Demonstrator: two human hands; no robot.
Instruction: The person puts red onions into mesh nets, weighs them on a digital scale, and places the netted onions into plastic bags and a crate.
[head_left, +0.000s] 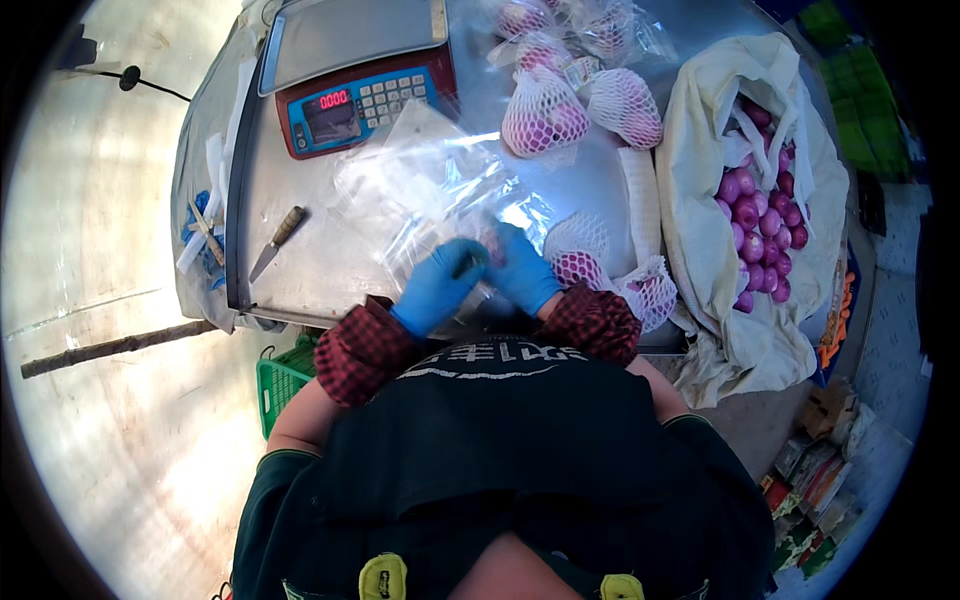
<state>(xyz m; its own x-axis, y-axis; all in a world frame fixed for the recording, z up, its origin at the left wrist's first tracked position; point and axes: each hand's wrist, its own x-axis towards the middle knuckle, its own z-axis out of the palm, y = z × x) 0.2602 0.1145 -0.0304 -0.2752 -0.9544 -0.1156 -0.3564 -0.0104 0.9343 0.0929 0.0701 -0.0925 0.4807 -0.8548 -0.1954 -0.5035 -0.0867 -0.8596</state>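
My left hand (440,285), in a blue glove, is closed with its fingers curled at the near edge of a clear plastic bag (425,180). Close beside it, my right hand (521,272), gloved alike, has its fingers bent inward and slightly blurred; what they grip is hidden. A small pinkish patch shows between the hands, too unclear to name. More clear plastic lies flat beyond them on the metal table (335,225). Right of my right hand are red onions in white foam netting (577,266), with another netted bundle (650,294) at the table's near edge.
A red-and-blue scale (365,100) stands at the far left. A knife (277,242) with a wooden handle lies below it. Several netted onion packs (545,112) sit at the back, near a roll of white netting (640,205). A cloth sack (690,190) of loose red onions (765,225) is at right.
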